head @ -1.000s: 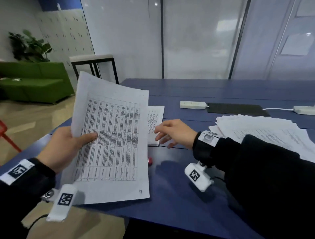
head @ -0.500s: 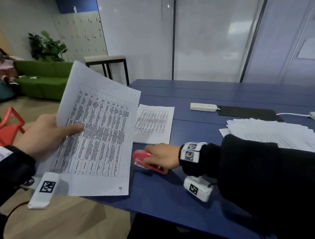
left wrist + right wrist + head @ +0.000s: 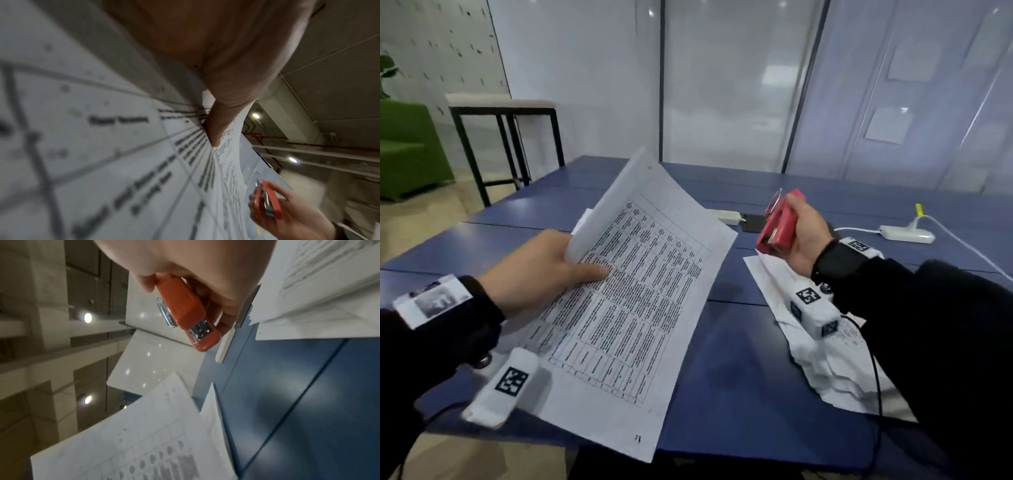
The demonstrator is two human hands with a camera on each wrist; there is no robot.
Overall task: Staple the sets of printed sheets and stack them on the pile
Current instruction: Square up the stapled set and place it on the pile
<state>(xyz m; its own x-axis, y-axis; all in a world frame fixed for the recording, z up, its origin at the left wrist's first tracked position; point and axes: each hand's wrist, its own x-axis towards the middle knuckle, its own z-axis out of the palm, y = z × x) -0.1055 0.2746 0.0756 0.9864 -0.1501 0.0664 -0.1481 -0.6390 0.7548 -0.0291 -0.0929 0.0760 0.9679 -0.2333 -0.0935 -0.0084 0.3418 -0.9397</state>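
My left hand [image 3: 544, 270] grips a set of printed sheets [image 3: 633, 301] by its left edge, thumb on top of the table print; the set is held tilted above the blue table [image 3: 739, 377]. In the left wrist view the thumb [image 3: 218, 126] presses on the sheets [image 3: 123, 146]. My right hand [image 3: 803, 236] holds a red stapler [image 3: 777, 224] lifted off the table, to the right of the set's top corner. The right wrist view shows the stapler [image 3: 185, 311] in my fingers, its metal mouth pointing toward the sheets [image 3: 144, 443]. A loose pile of sheets [image 3: 825, 349] lies under my right forearm.
A white power strip [image 3: 727, 216] and a dark mat lie behind the sheets. Another white adapter [image 3: 905, 234] with a cable sits at the far right. A black-framed stool [image 3: 503, 137] and a green sofa [image 3: 407, 154] stand left of the table.
My right hand picked the red stapler up from the table and raised it to the right of the sheets. My left hand swung the set toward the centre and tilted it flatter.
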